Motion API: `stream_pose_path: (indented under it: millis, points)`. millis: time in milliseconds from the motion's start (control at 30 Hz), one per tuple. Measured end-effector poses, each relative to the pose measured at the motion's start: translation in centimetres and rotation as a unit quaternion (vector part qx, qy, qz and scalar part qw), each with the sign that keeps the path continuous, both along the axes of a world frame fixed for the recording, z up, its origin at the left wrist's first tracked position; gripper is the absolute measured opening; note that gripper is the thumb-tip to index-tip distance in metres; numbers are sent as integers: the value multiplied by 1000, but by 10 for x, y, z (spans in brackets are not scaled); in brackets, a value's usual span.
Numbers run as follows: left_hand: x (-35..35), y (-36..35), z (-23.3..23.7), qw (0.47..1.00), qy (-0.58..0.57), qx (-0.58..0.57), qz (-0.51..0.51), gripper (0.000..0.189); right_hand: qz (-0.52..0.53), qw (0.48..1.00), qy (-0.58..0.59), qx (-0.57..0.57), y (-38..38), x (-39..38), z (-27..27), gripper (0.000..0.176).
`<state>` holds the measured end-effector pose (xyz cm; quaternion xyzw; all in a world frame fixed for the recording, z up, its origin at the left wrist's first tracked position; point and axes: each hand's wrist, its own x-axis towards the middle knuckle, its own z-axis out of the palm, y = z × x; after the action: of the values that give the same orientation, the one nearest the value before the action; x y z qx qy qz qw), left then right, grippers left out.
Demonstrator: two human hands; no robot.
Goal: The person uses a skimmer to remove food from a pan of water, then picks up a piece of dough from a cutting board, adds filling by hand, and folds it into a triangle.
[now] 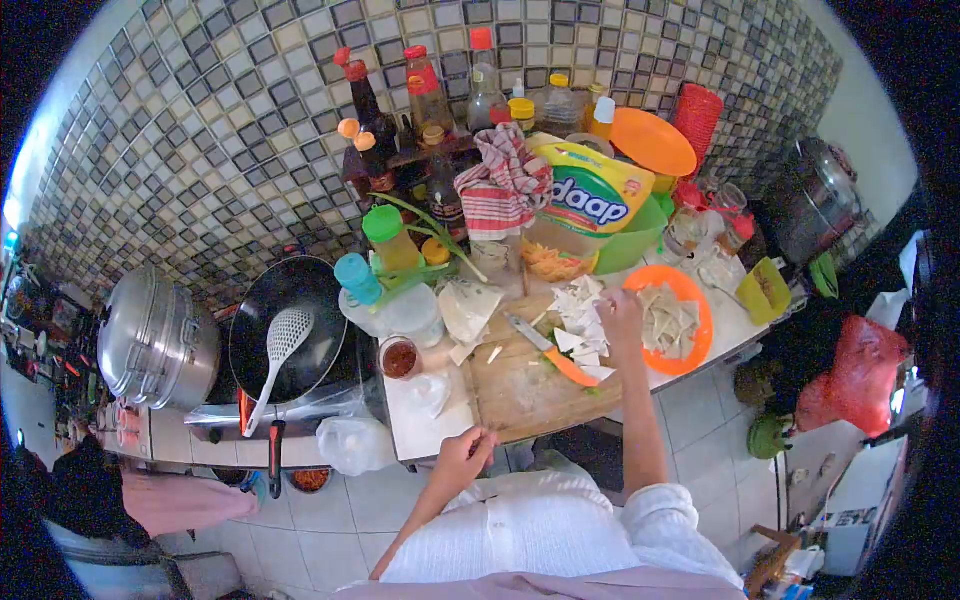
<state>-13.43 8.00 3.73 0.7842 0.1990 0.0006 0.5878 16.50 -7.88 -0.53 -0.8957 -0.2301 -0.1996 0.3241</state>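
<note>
My right hand (621,316) is closed, between a pile of cut white sheet pieces (578,310) and an orange plate (706,325) bearing flat pale squares (668,322). Whatever its fingertips pinch, if anything, is hidden. My left hand (466,452) is loosely curled at the front edge of the counter, with nothing visible in it. An orange-handled knife (555,352) lies on the wooden cutting board (510,395), touching the white pieces. Left of the board's back edge stands a white packet (468,308).
At left, a black wok (270,340) holds a white slotted spoon (288,335), beside a metal steamer pot (160,340). A glass of red-brown stuff (400,357) stands near the board. Behind are bottles (485,95), a striped cloth (505,190), a yellow-green bag (590,195) and orange shreds (552,263).
</note>
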Motion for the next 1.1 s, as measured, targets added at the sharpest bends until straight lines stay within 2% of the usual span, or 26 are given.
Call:
stream_pose_path:
  millis: [67, 133, 367, 433, 567, 633, 667, 700, 767, 800, 867, 967, 1033, 1100]
  points:
    - [4, -9, -3, 1000, -3, -2, 10, 20, 38, 999, -7, -8, -1, 0, 2, 22]
    - [8, -15, -4, 999, -19, -27, 21, 21, 34, 990, 112, 81, 2, -5, 13, 20]
    - [14, -24, 6, 1000, -5, -18, 22, 20, 64, 994, 64, 62, -2, -13, 26, 13]
    - [15, -26, 13, 998, -6, -38, 39, 18, 141, 971, 151, 123, -1, -35, 50, 10]
    - [15, -24, 7, 992, -75, -30, 98, 16, 213, 946, 207, 128, 10, -86, 86, 10]
    - [18, -18, 17, 970, -135, -127, 160, 24, 267, 892, 336, 142, 18, -106, 100, 11]
    - [18, -11, 17, 966, -137, -159, 148, 33, 296, 858, 383, 170, 23, -113, 100, 9]
    - [15, -7, 18, 966, -133, -158, 158, 33, 303, 854, 390, 168, 29, -122, 101, 9]
    - [14, -5, 35, 942, -203, -213, 163, 36, 345, 797, 420, 264, 41, -142, 104, 9]
    - [14, -4, 41, 934, -236, -211, 166, 36, 348, 795, 422, 261, 47, -152, 100, 9]
    - [10, 3, 42, 933, -262, -186, 162, 35, 353, 767, 427, 322, 59, -164, 95, 11]
    - [2, 12, 50, 922, -286, -172, 194, 27, 368, 759, 438, 310, 76, -183, 107, 11]
    - [-8, 28, 56, 947, -247, -88, 188, 19, 382, 753, 430, 321, 90, -193, 104, 14]
    - [-15, 41, 58, 937, -263, -112, 201, 16, 373, 748, 463, 294, 103, -202, 102, 15]
